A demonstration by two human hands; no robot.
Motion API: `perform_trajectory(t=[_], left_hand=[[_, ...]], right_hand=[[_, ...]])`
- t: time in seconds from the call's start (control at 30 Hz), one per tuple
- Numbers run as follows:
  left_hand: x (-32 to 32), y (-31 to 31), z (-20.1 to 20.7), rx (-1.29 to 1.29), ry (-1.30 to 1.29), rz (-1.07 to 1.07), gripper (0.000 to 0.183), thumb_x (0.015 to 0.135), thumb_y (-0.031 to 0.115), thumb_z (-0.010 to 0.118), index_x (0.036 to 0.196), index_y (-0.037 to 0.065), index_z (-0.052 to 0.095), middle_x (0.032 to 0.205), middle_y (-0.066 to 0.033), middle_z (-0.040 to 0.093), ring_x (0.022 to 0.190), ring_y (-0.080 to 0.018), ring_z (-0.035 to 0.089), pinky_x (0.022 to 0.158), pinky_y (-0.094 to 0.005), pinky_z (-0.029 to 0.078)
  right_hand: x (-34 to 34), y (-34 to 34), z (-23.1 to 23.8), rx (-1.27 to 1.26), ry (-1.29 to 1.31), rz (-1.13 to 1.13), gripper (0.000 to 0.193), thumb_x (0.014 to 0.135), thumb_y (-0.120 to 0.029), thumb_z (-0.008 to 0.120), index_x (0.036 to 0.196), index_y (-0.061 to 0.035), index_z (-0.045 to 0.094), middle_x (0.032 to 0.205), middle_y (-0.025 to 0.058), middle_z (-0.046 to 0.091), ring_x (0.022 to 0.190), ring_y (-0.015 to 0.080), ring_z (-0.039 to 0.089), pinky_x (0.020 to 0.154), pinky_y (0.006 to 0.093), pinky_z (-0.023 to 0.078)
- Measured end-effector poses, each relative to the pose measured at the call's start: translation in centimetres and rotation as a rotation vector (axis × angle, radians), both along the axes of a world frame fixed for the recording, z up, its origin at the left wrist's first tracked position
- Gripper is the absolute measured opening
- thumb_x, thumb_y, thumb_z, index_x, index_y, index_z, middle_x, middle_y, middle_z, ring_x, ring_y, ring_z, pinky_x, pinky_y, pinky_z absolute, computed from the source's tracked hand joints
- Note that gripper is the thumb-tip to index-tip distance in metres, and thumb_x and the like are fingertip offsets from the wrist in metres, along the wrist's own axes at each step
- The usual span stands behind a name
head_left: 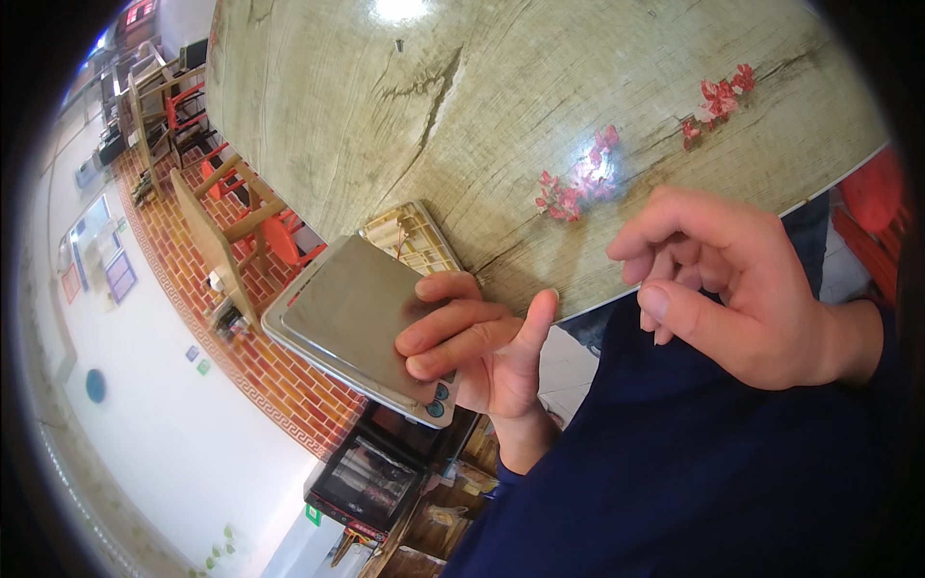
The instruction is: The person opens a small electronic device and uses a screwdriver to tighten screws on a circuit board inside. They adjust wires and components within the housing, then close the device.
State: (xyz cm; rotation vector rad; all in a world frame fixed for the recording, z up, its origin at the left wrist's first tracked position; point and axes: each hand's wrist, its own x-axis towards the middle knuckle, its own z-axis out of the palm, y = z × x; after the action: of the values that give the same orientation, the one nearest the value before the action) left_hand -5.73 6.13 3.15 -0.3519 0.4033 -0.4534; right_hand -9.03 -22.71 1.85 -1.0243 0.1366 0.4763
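A flat kitchen scale (pixel 356 299) with a dull metal plate and round buttons sits tilted by the table's near left edge. My left hand (pixel 482 352) has its fingers bent over the plate's near end, and its thumb sticks up away from them. Partly behind the scale, a tray-like piece (pixel 421 241) with yellow ribs, a pale cylinder and a thin red wire rests on the table. To the right, my right hand (pixel 727 289) hovers by the table edge with loosely curled fingers, the thumb apart from the forefinger. Nothing shows in it.
The wood-patterned table (pixel 337 106) has a glossy top with printed red flowers (pixel 718 98). A small dark bit (pixel 399 45) lies toward its far side. Other tables and red chairs (pixel 279 236) stand at the left. A dark glass-fronted cabinet (pixel 371 477) stands below the scale.
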Motion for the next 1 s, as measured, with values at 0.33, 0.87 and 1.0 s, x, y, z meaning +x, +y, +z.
perform_trajectory(t=[0.33,0.87,1.0], left_hand=[[0.5,-0.5,1.1,0.015,0.040,0.077,0.047,0.113,-0.001,0.077,0.156,0.000,0.057,0.127,-0.0018,0.090,0.115,-0.0158,0.089,0.153,-0.0598,-0.008],[-0.5,-2.7,2.0,0.968,-0.241,-0.216,0.048,0.121,0.012,0.071,0.166,0.005,0.057,0.162,-0.0137,0.075,0.146,-0.0282,0.077,0.145,-0.0606,0.040],[-0.9,-4.7,1.5,1.194,-0.264,-0.234,0.043,0.120,0.010,0.072,0.161,0.004,0.061,0.152,-0.0153,0.079,0.138,-0.0294,0.079,0.127,-0.0537,0.061]], right_hand=[[0.6,-0.4,0.9,-0.008,0.047,0.007,0.027,0.116,-0.004,0.069,0.141,0.0069,0.068,0.112,0.0065,0.069,0.093,0.0090,0.071,0.077,0.0269,0.065],[0.9,-0.5,1.9,0.076,0.098,-0.009,0.030,0.119,-0.006,0.072,0.147,0.0053,0.068,0.118,0.0084,0.072,0.097,0.0138,0.078,0.079,0.0307,0.069],[2.1,-0.7,2.7,-0.045,0.006,-0.043,0.031,0.120,-0.006,0.071,0.148,0.0061,0.068,0.121,0.0105,0.074,0.097,0.0161,0.080,0.079,0.0320,0.070]])
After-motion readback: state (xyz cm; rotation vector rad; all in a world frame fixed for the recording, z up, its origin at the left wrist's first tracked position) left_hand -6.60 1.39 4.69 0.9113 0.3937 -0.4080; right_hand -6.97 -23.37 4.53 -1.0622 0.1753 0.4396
